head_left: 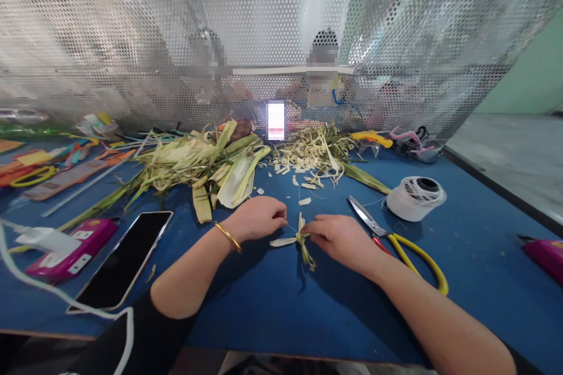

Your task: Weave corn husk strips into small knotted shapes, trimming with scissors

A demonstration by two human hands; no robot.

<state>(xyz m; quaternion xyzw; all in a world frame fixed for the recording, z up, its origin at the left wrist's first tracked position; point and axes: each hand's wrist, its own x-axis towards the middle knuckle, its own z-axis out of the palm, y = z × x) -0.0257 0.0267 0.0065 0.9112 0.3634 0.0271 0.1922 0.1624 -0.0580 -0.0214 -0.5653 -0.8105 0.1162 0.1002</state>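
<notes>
My left hand [261, 217], with a gold bangle at its wrist, is closed in a pinch on a thin thread [291, 228]. That thread runs right to a small corn husk bundle [302, 245], tied at its middle, with pale strips sticking up and left and frayed ends below. The fingers of my right hand [338, 239] are closed on the bundle's right side, and the fingertips partly cover it. To the right of that hand lie scissors [373, 225] with yellow handles, their blades slightly apart. Behind them stands a spool of white thread [409, 200].
Corn husks [185, 158] are heaped at back left, with husk scraps [303, 155] beside them. A phone [125, 258] and a magenta power strip [83, 246] with a white cable lie at left. A perforated metal screen [272, 17] borders the blue table [272, 316] behind.
</notes>
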